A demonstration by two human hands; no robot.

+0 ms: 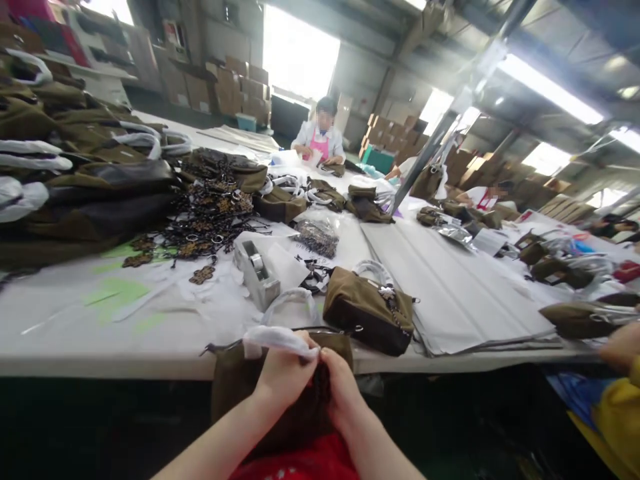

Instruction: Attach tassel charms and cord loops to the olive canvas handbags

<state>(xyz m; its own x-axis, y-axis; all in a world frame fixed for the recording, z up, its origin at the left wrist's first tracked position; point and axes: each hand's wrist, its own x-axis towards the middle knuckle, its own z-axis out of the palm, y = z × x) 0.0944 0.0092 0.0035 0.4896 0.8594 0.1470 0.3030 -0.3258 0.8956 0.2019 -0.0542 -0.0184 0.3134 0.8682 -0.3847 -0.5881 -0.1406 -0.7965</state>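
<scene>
Against the table's front edge, a dark olive handbag [235,377] leans in front of my body, its handle [275,339] wrapped in white. My left hand [287,373] is closed at the handle, fingers bent near its right end. Beside it, my right hand [344,387] pinches close to the left fingertips. A dark strand hangs between the two hands; what exactly the right fingertips hold is too small to make out. Just beyond, to the right, a second olive and black handbag [370,310] carries a flower charm [386,292] on a dark cord.
A tape dispenser [257,273] stands beyond my hands. Flower charms [203,227] on dark cords lie heaped left, beside piled olive bags [75,180]. Flat pale sheets [450,287] cover the right side. A co-worker [323,137] works across the table; another person's yellow sleeve [620,413] shows at right.
</scene>
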